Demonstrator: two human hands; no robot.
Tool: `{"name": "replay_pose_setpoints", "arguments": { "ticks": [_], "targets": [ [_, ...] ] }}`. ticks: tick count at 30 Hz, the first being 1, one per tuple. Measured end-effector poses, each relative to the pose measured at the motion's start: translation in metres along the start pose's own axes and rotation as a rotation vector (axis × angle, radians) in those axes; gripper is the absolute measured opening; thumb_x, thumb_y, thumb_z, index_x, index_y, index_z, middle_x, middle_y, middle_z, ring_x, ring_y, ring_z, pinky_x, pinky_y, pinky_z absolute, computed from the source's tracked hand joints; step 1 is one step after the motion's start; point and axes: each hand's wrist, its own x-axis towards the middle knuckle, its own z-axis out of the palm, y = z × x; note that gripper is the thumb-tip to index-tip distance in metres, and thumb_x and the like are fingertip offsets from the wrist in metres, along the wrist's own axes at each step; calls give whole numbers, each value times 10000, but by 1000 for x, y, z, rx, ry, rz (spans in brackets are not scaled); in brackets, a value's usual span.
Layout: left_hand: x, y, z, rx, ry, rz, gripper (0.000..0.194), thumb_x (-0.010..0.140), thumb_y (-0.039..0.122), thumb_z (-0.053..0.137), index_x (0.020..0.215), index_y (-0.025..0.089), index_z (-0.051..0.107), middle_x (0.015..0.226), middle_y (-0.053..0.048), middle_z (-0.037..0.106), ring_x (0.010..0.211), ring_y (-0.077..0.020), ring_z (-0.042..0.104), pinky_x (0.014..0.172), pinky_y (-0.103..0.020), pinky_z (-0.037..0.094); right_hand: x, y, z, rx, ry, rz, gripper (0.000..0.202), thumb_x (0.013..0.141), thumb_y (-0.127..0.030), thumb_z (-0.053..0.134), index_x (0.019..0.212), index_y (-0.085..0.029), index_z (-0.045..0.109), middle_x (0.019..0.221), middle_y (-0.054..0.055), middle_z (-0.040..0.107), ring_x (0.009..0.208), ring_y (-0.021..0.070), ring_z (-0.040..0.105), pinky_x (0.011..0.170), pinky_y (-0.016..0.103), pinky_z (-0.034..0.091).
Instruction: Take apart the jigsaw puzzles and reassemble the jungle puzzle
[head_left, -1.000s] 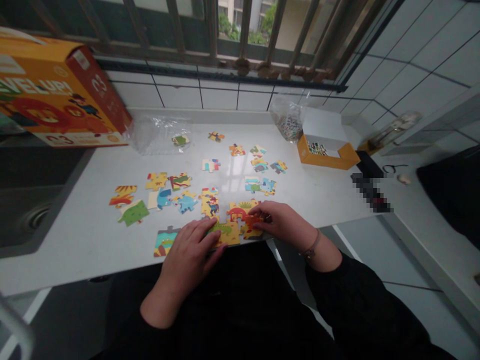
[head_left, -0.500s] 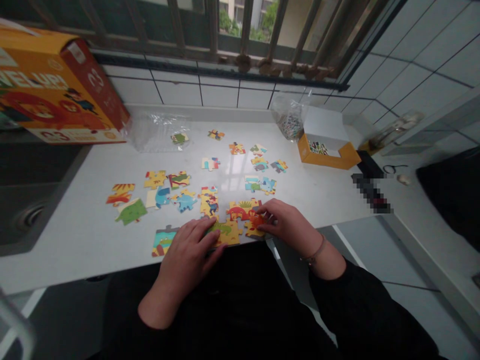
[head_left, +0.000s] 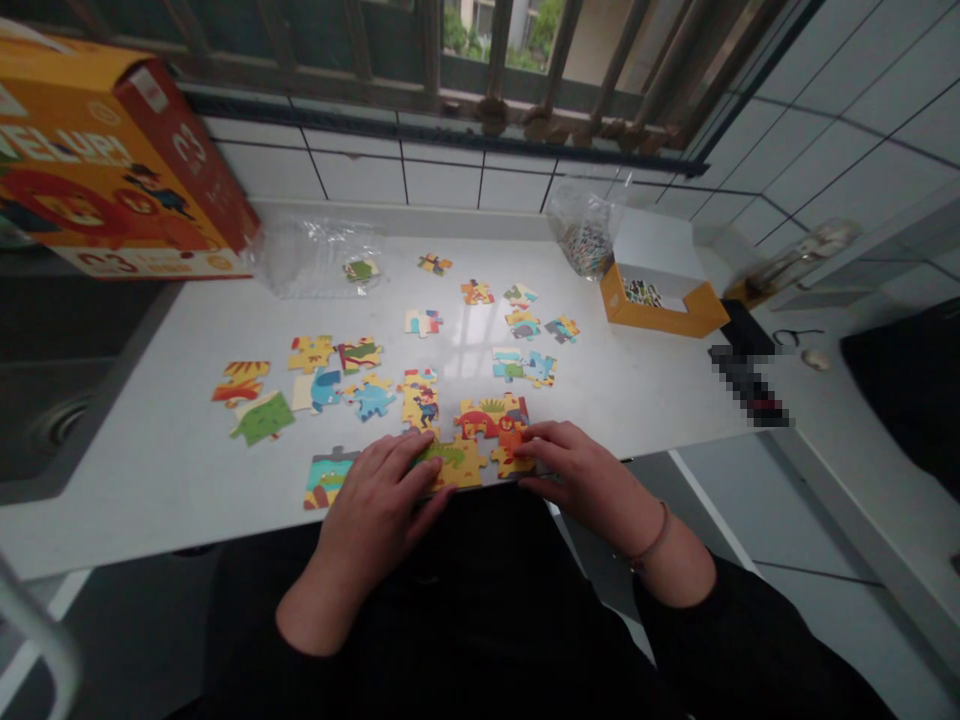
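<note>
At the near edge of the bench, the left hand lies flat over the crocodile piece; the right hand rests relaxed fingertips on the lion piece. These two look unjoined, and many outlying pieces seem unplaced.

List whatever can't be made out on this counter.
All in the head view:
Left part of the piece with the green animal: under the left hand.
Part of the orange piece: behind fingers of the right hand.
Big box: cut off by the left edge.
Contents of the plastic bag: too small, blurred.
</note>
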Motion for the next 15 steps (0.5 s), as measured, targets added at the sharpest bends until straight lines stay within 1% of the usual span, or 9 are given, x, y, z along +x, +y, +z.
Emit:
{"name": "replay_pose_setpoints", "arguments": {
  "ticks": [5, 10, 15],
  "targets": [
    [-1, -1, 2, -15, -7, -18, 153, 1035, 307, 705, 1167, 231, 719, 1446, -147, 709, 1311, -369, 672, 1112, -606, 581, -1, 4, -1, -43, 9, -59, 397, 925, -148, 858, 1283, -241, 712, 1366, 129, 736, 1200, 307, 721, 1005, 519, 665],
    [-1, -1, 2, -11, 3, -7, 159, 1038, 315, 695, 1157, 214, 727, 1439, -169, 712, 1293, -381, 676, 1088, -630, 594, 0, 4, -2, -97, 4, -92, 349, 934, -175, 864, 1253, -213, 728, 1346, 131, 756, 1152, 314, 722, 981, 531, 666],
    [-1, 0, 1, -18, 10, -4, 153, 1030, 293, 704, 1154, 208, 731, 1422, -169, 722, 1282, -384, 687, 1077, -626, 601, 1, 4, -7, -138, -45, -72, 340, 957, -205, 854, 1274, -214, 731, 1365, 124, 761, 1166, 320, 717, 989, 541, 654]
  ]
}}
